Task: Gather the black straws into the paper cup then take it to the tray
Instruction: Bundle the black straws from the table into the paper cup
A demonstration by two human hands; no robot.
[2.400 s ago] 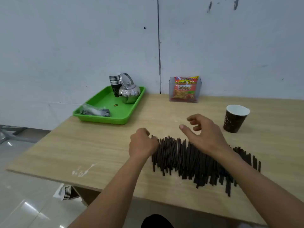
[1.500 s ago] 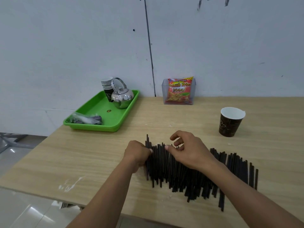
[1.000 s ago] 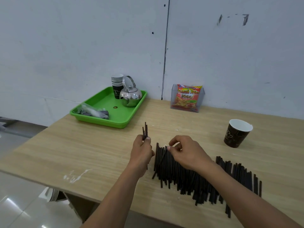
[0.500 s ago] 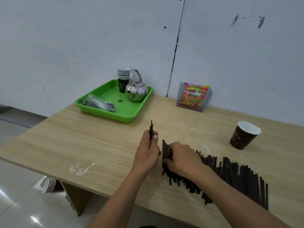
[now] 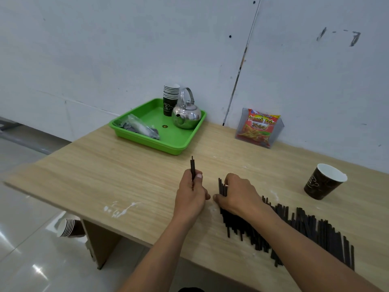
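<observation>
Several black straws (image 5: 305, 226) lie side by side in a long row on the wooden table, toward its front right. My left hand (image 5: 191, 194) grips a few straws (image 5: 192, 165) upright, just left of the row. My right hand (image 5: 237, 194) lies over the row's left end, its fingers curled round the outermost straws there. A dark brown paper cup (image 5: 323, 182) with a white inside stands upright at the right, apart from the straws. The green tray (image 5: 179, 144) sits at the far left of the table by the wall.
In the tray are a steel kettle (image 5: 186, 114), a stack of paper cups (image 5: 170, 98) and a plastic bag (image 5: 139, 128). A snack packet in a clear holder (image 5: 260, 128) leans on the wall. More cups (image 5: 68, 227) lie on the floor under the table's left edge.
My left hand picked a few straws off the row's left end and raised them upright. My right hand came down onto the row and closed on its left end. The camera swung right.
</observation>
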